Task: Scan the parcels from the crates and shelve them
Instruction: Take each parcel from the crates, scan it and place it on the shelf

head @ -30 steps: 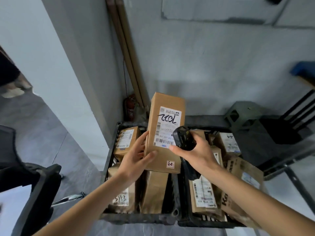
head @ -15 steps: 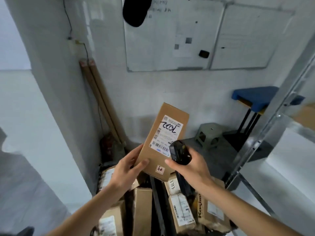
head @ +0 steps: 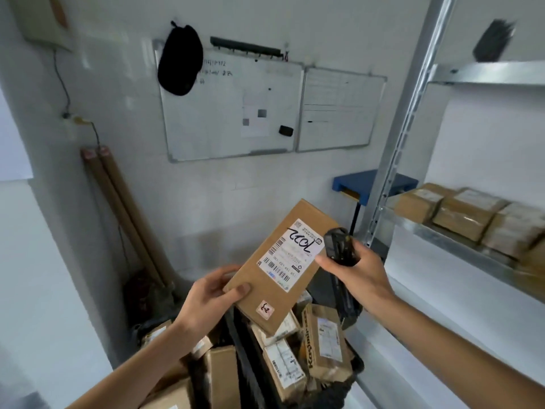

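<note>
Parcel: I hold a long brown cardboard parcel [head: 274, 270] above the crates [head: 253, 376], label face toward me
Parcel axis: its long axis runs diagonally, the near end low and left by my left hand, the far end up and right toward the shelf post [head: 395, 149]
Label: white shipping label [head: 290, 255] on the upper half of the parcel, with black handwritten marks and barcodes; a small pink sticker [head: 265, 309] near the parcel's low end
Left hand: my left hand [head: 206, 299] grips the parcel's lower left corner, thumb on top, fingers curled round the edge
Right hand: my right hand [head: 358, 271] is wrapped round a black scanner [head: 339, 249], just right of the parcel's label
Crates: below the parcel, dark crates full of more brown parcels
Shelf: right of the parcel, a metal shelf [head: 460, 240] carrying a row of brown boxes [head: 472, 214]
Room: behind the parcel, a white wall with two whiteboards [head: 233, 113], a black cap [head: 180, 59] hung at one corner; cardboard tubes [head: 124, 211] lean left of the parcel
</note>
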`<state>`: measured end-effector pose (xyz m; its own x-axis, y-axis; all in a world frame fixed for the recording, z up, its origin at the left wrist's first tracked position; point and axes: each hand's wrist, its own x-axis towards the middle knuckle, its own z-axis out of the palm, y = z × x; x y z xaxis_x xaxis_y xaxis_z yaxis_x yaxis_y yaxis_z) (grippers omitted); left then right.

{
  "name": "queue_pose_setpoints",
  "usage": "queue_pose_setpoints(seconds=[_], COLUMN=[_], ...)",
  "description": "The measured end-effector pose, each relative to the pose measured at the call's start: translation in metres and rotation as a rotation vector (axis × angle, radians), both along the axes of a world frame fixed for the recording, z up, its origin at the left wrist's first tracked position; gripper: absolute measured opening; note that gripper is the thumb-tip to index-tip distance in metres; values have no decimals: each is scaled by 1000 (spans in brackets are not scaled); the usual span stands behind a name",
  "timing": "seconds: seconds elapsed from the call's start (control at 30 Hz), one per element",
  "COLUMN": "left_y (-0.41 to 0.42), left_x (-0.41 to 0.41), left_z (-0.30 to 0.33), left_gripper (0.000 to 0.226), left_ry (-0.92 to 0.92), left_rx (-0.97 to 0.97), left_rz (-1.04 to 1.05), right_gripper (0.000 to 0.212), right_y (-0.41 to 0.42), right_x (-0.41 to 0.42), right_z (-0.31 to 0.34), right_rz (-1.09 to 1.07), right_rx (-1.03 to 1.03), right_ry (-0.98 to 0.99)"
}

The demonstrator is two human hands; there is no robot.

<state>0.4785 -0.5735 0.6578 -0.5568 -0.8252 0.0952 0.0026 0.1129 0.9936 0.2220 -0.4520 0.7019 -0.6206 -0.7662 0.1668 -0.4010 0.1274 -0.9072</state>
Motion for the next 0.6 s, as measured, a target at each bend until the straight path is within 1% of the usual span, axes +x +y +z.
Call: queue_pose_setpoints(seconds=[0.13,0.27,0.4,0.53,0.6], left_y=[13,27,38,50,53], left_x=[-14,-33,-55,-75,-84], left_z=[15,27,36,49,57], left_gripper=[33,35,47,47,49], left_ry=[-2,-7,-79,-102,-130], left_rx=[-9,-11,-99,-152,-193], left_rz=[-56,-122,-214,-271,-283], right_gripper=[31,41,47,55,62], right_y=[30,56,85,112,126], right_x=[-11,-24,-37,-57,-65], right_z=[17,31,45,60,67], right_rz=[-40,-92,-95,-125,-157], right_rx=[-22,-9,25,78,119], right_ry=[13,53,127,196,272])
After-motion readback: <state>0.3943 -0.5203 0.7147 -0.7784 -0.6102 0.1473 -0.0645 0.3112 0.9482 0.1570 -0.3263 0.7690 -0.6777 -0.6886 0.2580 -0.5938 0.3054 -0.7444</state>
